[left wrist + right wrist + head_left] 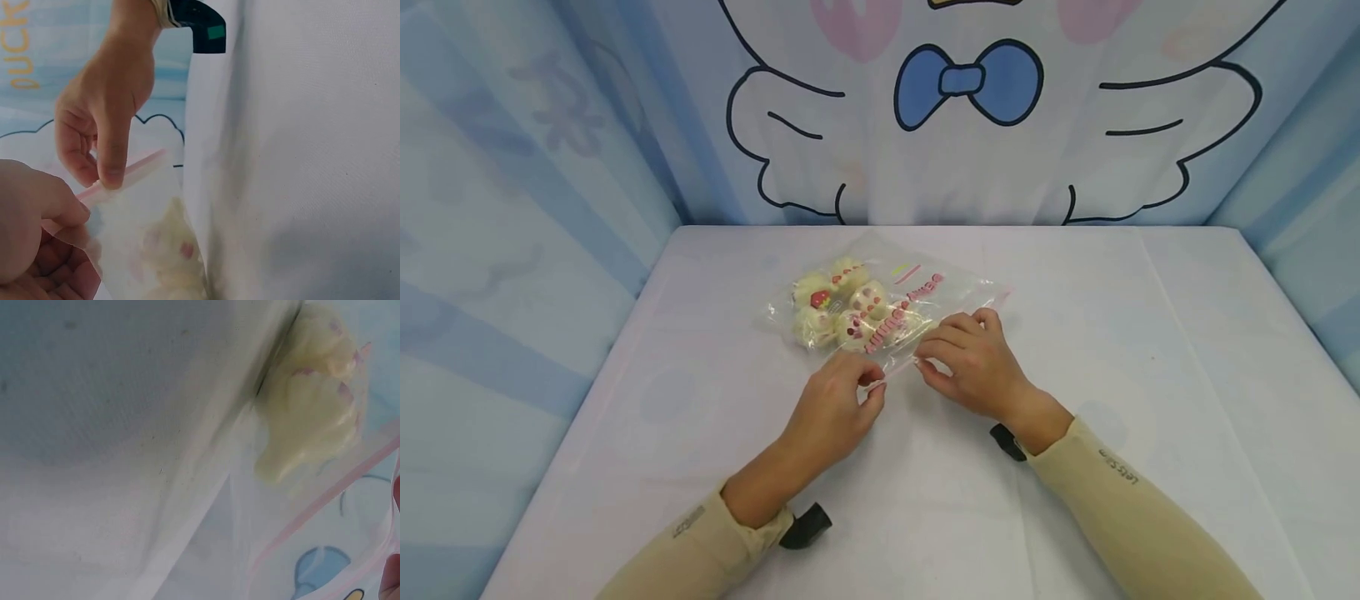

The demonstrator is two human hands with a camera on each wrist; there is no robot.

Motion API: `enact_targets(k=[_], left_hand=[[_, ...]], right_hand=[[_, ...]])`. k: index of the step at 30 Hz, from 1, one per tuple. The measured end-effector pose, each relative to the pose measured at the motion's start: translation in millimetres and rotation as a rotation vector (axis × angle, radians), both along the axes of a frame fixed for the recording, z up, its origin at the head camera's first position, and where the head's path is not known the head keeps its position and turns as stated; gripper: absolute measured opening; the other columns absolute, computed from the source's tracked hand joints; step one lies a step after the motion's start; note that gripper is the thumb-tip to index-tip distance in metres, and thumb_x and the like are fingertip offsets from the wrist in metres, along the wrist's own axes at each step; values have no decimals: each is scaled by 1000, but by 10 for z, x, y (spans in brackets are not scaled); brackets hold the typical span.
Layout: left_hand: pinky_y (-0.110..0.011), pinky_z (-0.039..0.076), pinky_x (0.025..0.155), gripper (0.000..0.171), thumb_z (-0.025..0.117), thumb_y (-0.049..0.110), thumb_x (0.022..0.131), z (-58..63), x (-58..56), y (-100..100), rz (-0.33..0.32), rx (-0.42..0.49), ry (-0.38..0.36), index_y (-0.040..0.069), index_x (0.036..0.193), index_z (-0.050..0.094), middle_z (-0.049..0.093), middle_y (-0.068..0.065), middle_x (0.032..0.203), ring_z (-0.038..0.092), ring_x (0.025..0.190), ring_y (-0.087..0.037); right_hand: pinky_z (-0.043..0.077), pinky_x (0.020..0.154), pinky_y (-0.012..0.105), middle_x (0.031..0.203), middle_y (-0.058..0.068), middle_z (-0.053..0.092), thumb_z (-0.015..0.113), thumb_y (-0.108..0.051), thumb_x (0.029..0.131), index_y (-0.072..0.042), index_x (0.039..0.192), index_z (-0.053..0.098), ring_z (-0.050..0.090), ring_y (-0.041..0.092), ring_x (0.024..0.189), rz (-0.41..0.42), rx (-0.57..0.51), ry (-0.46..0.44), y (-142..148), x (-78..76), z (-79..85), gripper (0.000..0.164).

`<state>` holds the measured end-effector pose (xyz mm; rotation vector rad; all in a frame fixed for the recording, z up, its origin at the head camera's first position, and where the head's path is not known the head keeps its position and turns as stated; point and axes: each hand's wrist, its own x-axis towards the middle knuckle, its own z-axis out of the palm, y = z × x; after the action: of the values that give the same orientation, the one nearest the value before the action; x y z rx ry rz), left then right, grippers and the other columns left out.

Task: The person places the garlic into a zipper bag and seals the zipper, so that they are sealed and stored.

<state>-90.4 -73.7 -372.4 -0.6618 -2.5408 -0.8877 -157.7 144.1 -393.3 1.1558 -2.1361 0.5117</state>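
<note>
A clear zip bag (973,292) lies on the table in the head view, with pink lettering and several cream, paw-like soft pieces (814,327) inside. At its near edge, my left hand (831,408) pinches the plastic between thumb and fingers. A short way to the right, my right hand (973,367) holds the same edge. The left wrist view shows the right thumb and fingers pinching along the pink zip strip (147,161). In the right wrist view a second pinkish edge curves away from the strip; only fingertips (390,578) show there.
A white cloth covers the table (1150,358). Behind it hangs a curtain (970,167) with a blue bow print, and more curtain (512,250) runs down the left side. Dark wrist-worn devices (805,527) stick out by both sleeves.
</note>
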Motion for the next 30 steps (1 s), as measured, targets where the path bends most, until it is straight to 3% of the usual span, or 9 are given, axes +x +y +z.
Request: enact_targets(k=[15, 30], left_hand=[[-29, 53, 63, 14, 77, -5, 81, -2, 36, -16, 31, -8, -9, 3, 83, 66, 61, -5, 80, 61, 74, -19], [-29, 54, 62, 15, 78, -6, 80, 3, 61, -37, 66, -33, -34, 3, 79, 65, 61, -6, 79, 61, 72, -18]], right_hand=[[37, 72, 49, 90, 3, 73, 90, -15, 72, -9, 90, 76, 59, 29, 91, -21, 13, -25, 101, 1, -5, 22], [38, 69, 48, 88, 6, 71, 87, -7, 71, -6, 87, 74, 61, 31, 88, -52, 1, -29, 442, -160, -40, 20]])
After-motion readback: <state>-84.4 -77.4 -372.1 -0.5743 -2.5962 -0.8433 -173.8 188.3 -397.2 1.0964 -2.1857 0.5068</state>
